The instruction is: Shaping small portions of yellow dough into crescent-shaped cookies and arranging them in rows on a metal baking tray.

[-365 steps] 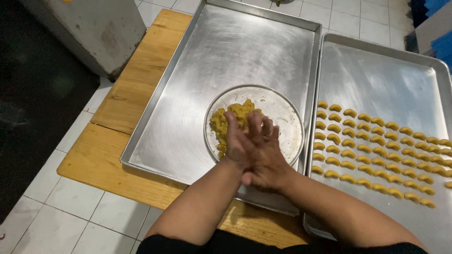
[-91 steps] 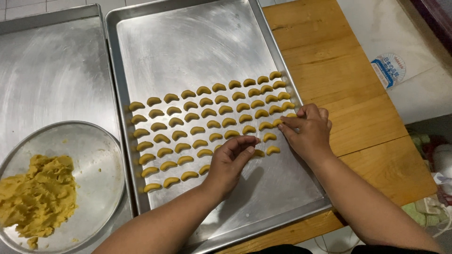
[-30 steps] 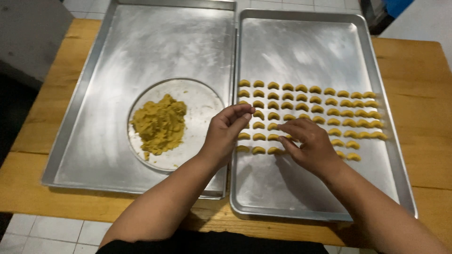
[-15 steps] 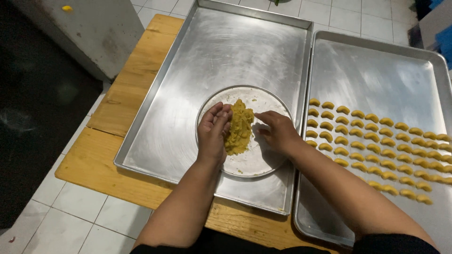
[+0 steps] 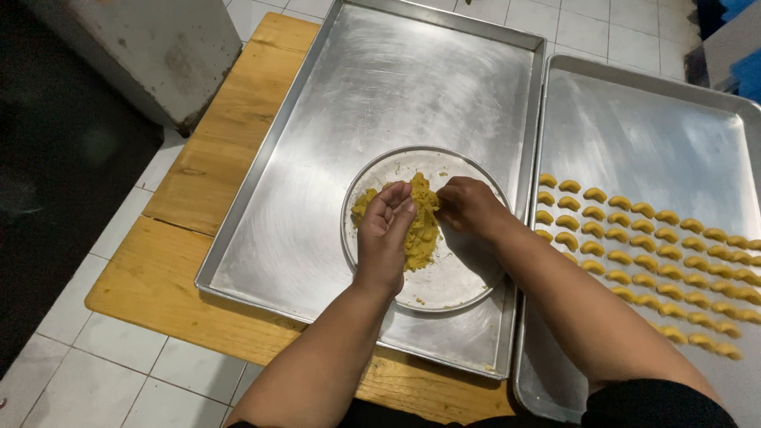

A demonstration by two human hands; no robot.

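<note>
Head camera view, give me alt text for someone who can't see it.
Two bare hands, left hand and right hand, work a mound of yellow dough on a round metal plate set in a steel baking tray. A second tray to the right holds rows of small crescent dough pieces, both on a wooden table.

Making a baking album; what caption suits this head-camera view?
Both hands, left hand and right hand, dig into yellow dough on a round plate beside rows of crescent cookies.
</note>
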